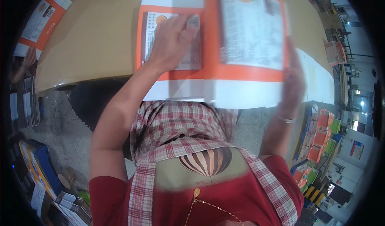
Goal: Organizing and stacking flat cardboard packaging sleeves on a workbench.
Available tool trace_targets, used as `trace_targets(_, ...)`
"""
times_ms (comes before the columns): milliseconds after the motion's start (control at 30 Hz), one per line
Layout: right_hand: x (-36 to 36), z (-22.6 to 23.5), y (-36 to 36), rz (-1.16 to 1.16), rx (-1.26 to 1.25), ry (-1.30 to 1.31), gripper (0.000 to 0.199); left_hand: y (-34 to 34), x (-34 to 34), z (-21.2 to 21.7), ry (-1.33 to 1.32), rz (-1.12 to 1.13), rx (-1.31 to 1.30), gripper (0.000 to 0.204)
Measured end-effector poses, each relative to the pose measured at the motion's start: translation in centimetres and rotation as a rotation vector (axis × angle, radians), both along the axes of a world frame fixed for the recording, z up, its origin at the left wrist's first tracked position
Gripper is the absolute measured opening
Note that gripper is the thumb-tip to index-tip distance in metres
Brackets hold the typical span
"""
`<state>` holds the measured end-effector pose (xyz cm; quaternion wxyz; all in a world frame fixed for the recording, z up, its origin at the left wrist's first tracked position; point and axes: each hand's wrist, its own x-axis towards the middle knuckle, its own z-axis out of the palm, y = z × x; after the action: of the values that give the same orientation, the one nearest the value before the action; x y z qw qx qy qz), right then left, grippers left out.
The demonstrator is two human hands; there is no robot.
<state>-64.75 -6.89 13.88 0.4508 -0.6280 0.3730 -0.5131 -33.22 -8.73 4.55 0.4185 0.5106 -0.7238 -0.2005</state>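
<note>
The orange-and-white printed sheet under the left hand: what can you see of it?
The orange-and-white printed sheet lies flat on the tan table, apparently topping a white paper stack. It looks like thin card: an orange border around a white panel of small print with an orange disc. The left hand presses on it, palm down. A blurred, similar sheet, lifted by the right hand, covers its right edge.

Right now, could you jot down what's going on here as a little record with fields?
Place: tan worktable
Left hand: pressed flat on an orange-and-white printed sheet lying on the table
Right hand: along the right edge of a second orange-and-white sheet, which is blurred and raised above the first
Clothing: checked apron over a red top
Surroundings: stacks of printed booklets on the floor at left, colourful stacks at right
</note>
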Motion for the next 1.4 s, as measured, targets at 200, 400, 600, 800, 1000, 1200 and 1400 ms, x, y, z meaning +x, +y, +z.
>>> trace_targets(200,6.3,-6.3,1.3,-0.06,0.059,0.363,0.065,-1.1,1.4,-1.2,0.501,0.156,0.316,0.054)
trace_targets(400,7.0,-5.5,0.9,-0.154,0.263,0.834,0.069,0.6,-0.5,1.0,0.12,0.336,0.029,0.072)
trace_targets(600,10.4,-5.6,0.9,-0.091,0.053,1.061,0.073,1.3,1.7,1.6,-0.342,0.456,0.147,0.065)
trace_targets(800,12.3,-6.0,0.6,-0.064,-0.039,1.227,0.066,0.1,0.8,1.4,-1.091,0.277,0.039,0.052)
trace_targets(1000,2.8,-9.3,-4.7,-0.42,-0.124,0.745,0.032,1.4,-0.9,0.2,-0.842,0.129,0.131,0.069)
trace_targets(1200,8.6,-8.6,-3.8,0.108,-0.064,0.084,0.062,0.9,0.0,-1.5,-0.775,0.056,0.015,0.064)
trace_targets(1400,12.0,-9.3,-0.3,-0.075,-0.511,1.22,0.071,0.5,-0.4,-2.0,-0.634,0.066,0.01,0.059)
